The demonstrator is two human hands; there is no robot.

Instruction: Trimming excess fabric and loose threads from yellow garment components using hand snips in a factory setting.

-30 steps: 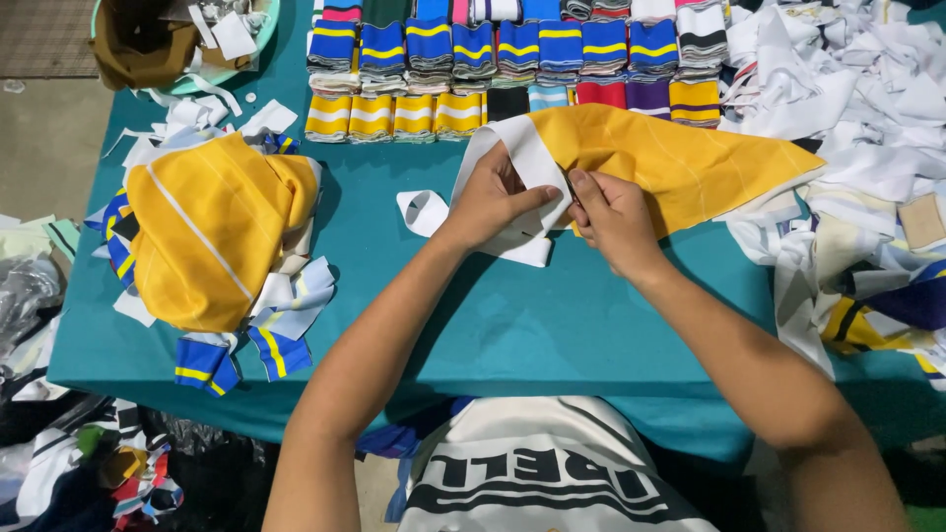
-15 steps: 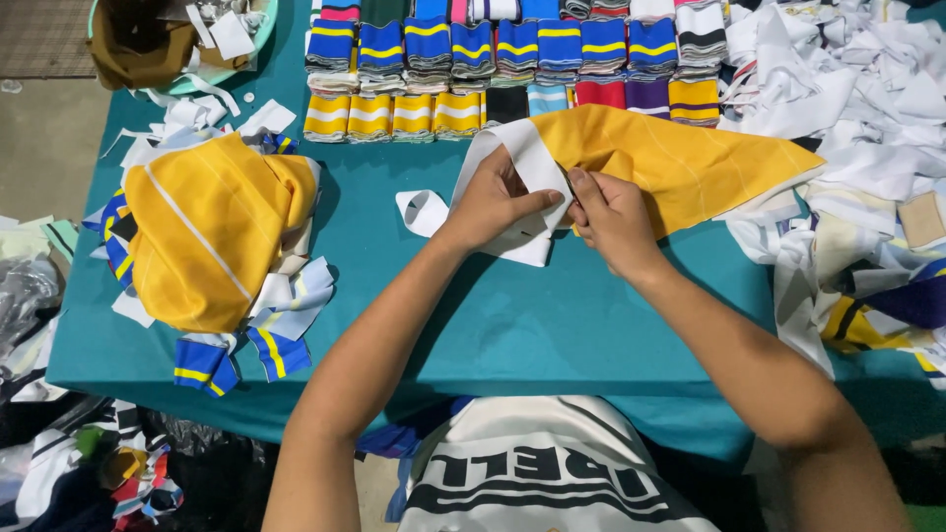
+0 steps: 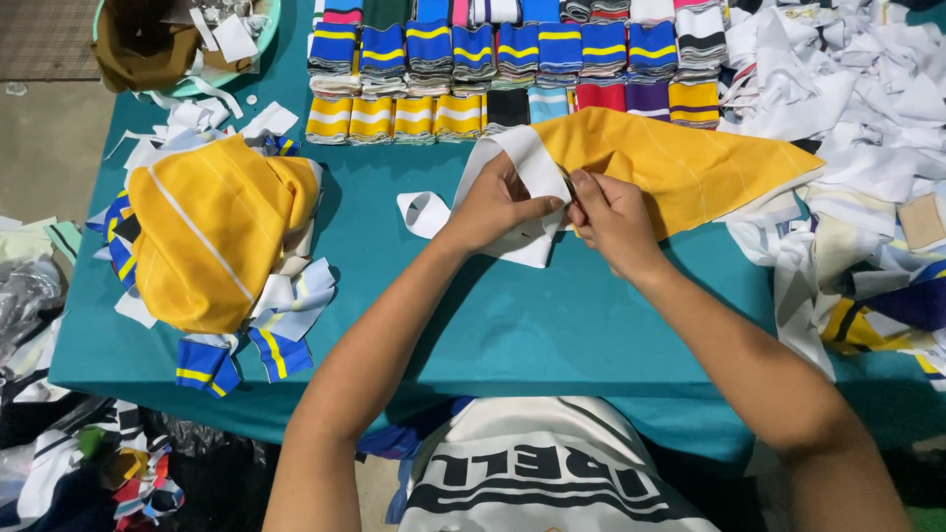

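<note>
The white ribbed band [image 3: 527,167] is lying right under the fingers, joined to the yellow fabric piece [image 3: 680,163] on the teal table [image 3: 532,325]. The left hand [image 3: 493,202] is pinching the band closed; the right hand [image 3: 616,217] is gripping its edge beside it. Beyond the fingertips, striped folded cuffs [image 3: 493,69] are lining up; a yellow pile [image 3: 212,232] is sitting well left.

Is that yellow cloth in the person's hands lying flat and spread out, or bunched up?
Mostly spread. The yellow cloth lies flat across the teal table; only its white-edged end is gathered between the left hand and right hand.
</note>
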